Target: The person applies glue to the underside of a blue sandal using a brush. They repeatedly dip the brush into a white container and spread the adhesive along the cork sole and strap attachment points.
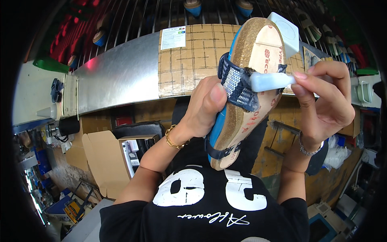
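Note:
A sandal upper on a blue shoe last is held up in front of me, its cork-edged underside with a pale printed insole board facing up. My left hand is closed around its left side, the thumb near the dark navy strap with a grey woven patch. A second dark strap crosses nearer the lower end. My right hand pinches the narrow end of a pale blue, bottle-shaped tool. Its wider end is at the folded strap end; I cannot tell whether it touches.
Beyond the sandal, a cardboard sheet lies on a metal bench. A white plastic container stands behind the sandal. Farther off, several blue lasts rest along a rack of metal rods. An open carton is at lower left.

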Demonstrator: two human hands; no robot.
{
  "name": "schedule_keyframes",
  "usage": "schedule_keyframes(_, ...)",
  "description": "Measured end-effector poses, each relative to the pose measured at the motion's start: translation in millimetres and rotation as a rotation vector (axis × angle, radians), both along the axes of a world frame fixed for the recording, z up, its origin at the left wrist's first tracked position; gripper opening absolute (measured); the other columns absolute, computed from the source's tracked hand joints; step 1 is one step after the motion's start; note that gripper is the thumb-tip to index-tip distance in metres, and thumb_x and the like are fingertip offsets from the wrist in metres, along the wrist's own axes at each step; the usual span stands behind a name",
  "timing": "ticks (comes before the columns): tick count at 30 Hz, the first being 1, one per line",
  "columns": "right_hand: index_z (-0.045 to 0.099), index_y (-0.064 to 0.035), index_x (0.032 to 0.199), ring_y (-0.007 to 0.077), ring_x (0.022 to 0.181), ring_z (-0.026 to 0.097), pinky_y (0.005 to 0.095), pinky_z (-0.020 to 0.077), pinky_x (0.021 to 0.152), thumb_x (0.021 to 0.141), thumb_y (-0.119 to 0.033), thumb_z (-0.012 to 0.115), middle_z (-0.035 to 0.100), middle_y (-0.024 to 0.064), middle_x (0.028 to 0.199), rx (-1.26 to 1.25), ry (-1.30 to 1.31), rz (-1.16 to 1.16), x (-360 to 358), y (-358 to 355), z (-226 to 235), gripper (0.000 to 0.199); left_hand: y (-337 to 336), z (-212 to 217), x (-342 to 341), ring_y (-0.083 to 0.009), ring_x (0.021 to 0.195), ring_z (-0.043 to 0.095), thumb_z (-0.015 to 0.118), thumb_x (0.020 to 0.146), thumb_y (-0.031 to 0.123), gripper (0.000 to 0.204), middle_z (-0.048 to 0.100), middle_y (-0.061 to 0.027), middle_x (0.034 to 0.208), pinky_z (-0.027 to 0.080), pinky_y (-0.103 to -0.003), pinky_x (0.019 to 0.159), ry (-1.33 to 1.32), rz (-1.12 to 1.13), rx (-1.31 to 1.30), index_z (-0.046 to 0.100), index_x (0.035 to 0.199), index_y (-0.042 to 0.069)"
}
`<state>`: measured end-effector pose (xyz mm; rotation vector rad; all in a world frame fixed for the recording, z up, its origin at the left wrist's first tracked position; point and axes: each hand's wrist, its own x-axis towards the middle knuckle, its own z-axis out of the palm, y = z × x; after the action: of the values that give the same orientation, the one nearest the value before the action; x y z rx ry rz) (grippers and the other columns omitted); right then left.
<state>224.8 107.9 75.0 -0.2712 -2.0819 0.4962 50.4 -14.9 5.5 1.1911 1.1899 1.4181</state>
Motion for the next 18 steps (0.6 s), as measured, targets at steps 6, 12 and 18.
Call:
schedule_keyframes(6,0.078,-0.0034,0.091,0.0172,0.082,0.053,0.0263,0.0389,0.07,0.067,0.004,0.079,0.06,0.0107,0.094,0.037,-0.044,0.01,3.9,2.6,5.0,0.026,-3.5,0.1,1.3,-0.0239,0.099,0.07,0.021,0.085,0.09,0.11,0.07,-0.0191,0.108,0.056,-0.034,0.085,0.009,0.0,-0.004,0.058,0.122,-0.007)
schedule_keyframes(12,0.078,-0.0048,0.087,0.0192,0.081,0.053,0.0292,0.0376,0.071,0.063,0.0,0.08,0.06,0.0108,0.091,0.029,-0.071,0.088,5.7,3.6,5.2,0.025,-3.3,2.4,1.7,-0.0237,0.103,0.069,0.021,0.087,0.087,0.107,0.069,-0.0191,0.113,0.056,-0.035,0.089,-0.025,-0.004,0.002,0.054,0.128,-0.006)
schedule_keyframes(18,0.077,-0.002,0.092,0.0172,0.083,0.053,0.0274,0.0397,0.071,0.075,0.0,0.075,0.06,0.0105,0.095,-0.116,-0.086,0.253,0.2,16.8,6.1,0.017,0.5,7.7,4.5,-0.0235,0.107,0.068,0.021,0.09,0.085,0.105,0.067,-0.0191,0.119,0.056,-0.035,0.093,-0.203,0.003,0.022,0.05,0.135,-0.006)
